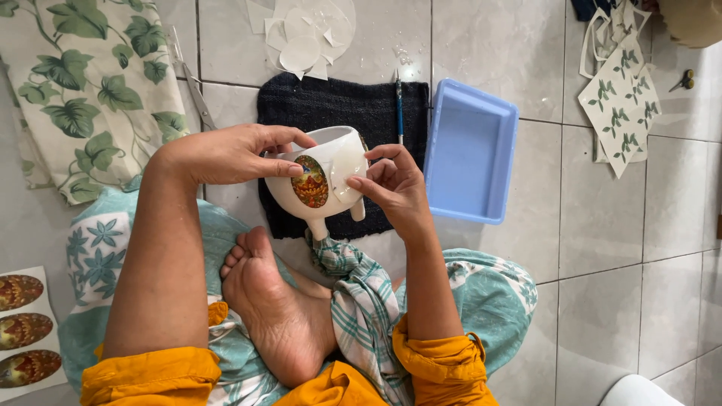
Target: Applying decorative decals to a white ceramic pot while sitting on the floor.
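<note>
Here, closest in, a bare foot (274,316) rests crossed on a lap draped in teal floral cloth (98,256), with a green-and-white plaid rag (361,293) trailing down just below the hands and rolled mustard-yellow sleeves (444,368) at the lower edge. Above the foot both hands meet on a white ceramic footed cup (320,199), held tilted on its side over the lap — its stubby legs point down towards the plaid rag. The left hand (226,154) is clamped on the cup's rim and left flank, thumb lying just beside an oval multicoloured decal (310,182) stuck to the cup's wall. The right hand (391,184) closes its fingertips on the cup's right side, pressing a pale translucent film (348,162) there. Directly behind the held cup lies a dark knitted cloth (338,105) on the grey tiled floor (602,225), and a thin blue-handled tool (399,105) rests on it just beyond the right hand. To the right of that hand sits a light blue rectangular plastic tray (470,150). Left of the left hand, well apart, a sheet of oval decals (22,331) lies low, and a leaf-printed fabric (90,83) spreads higher up. Farthest off, past the dark cloth, are scraps of white backing paper (304,37), and away to the right, cut sheets printed with green sprigs (620,101).
</note>
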